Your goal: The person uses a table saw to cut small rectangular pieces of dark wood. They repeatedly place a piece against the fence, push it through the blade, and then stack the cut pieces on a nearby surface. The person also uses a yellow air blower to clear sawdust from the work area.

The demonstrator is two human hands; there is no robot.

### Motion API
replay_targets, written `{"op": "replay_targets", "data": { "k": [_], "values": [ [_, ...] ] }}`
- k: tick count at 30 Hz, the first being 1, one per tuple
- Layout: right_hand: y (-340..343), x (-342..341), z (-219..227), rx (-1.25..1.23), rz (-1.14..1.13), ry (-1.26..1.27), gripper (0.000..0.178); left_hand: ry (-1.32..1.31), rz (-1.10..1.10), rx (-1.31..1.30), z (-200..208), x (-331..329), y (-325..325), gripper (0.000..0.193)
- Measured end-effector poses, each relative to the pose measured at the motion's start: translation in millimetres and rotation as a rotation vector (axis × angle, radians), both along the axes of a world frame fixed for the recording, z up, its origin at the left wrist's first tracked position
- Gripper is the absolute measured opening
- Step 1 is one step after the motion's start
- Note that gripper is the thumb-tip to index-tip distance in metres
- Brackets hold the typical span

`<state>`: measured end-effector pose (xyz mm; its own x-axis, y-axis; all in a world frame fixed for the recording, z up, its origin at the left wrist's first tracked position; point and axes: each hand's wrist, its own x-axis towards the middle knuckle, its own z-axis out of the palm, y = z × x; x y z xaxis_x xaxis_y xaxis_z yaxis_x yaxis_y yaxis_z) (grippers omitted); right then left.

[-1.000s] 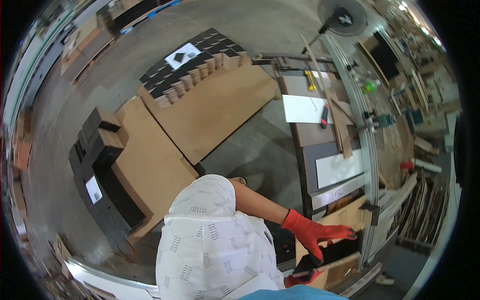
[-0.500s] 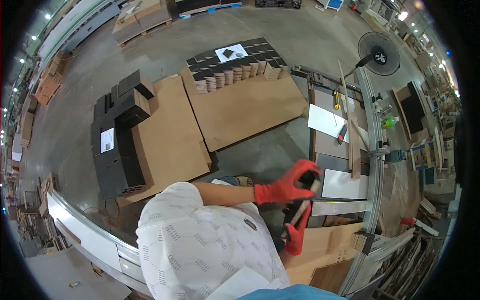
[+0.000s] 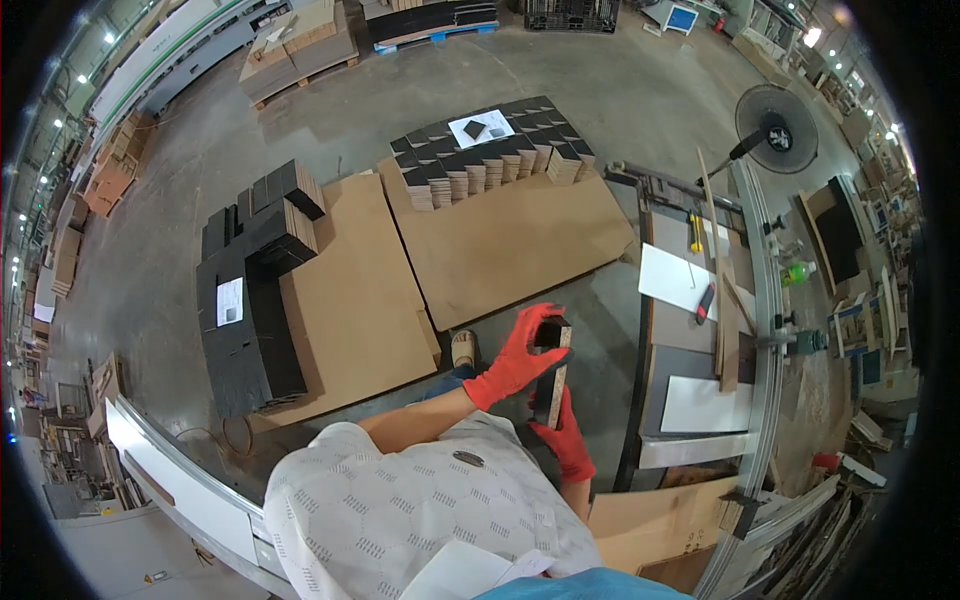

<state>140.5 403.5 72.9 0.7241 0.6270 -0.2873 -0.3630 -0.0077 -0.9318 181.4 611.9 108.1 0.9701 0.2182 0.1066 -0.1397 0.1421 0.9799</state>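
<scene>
My left hand (image 3: 513,358), in a red glove, is closed around the far end of a small stack of black-faced board pieces (image 3: 550,392) with brown cut edges. My right hand (image 3: 567,440), also gloved in red, grips the near end of the same pieces. They are held in front of my body, above the grey floor and left of the workbench. My fingers partly hide the pieces, so how many there are cannot be told.
Brown boards (image 3: 352,290) lie on the floor, bearing black panel stacks (image 3: 245,350) at left and stepped black stacks (image 3: 440,165) farther off. The bench at right holds white panels (image 3: 705,404), a red-black cutter (image 3: 705,303) and wood strips (image 3: 729,340). A fan (image 3: 776,130) stands beyond.
Both hands have moved left with the board pieces, away from the bench. The pieces, earlier tilted with a gap between two parts, now line up together. My view has shifted slightly.
</scene>
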Motion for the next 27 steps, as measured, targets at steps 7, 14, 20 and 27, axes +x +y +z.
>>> {"op": "replay_targets", "data": {
  "k": [7, 14, 20, 27],
  "values": [
    [79.1, 102.8, -15.5, -0.366, -0.128, -0.366, 0.082, 0.206, -0.076, 0.076, -24.3, 72.4, 111.9, 0.067],
    [162.4, 178.1, -37.9, -0.658, -0.213, -0.551, 0.082, 0.295, -0.023, 0.033, -26.6, 82.8, 239.5, 0.057],
    [212.3, 230.0, -44.6, -0.956, -0.042, -0.707, 0.087, 0.409, 0.169, 0.032, -87.9, 71.2, 315.6, 0.057],
    [212.5, 321.2, -110.9, -1.19, -0.112, -0.51, 0.089, 0.896, 0.247, 0.47, -269.1, -1.1, 351.0, 0.046]
  ]
}}
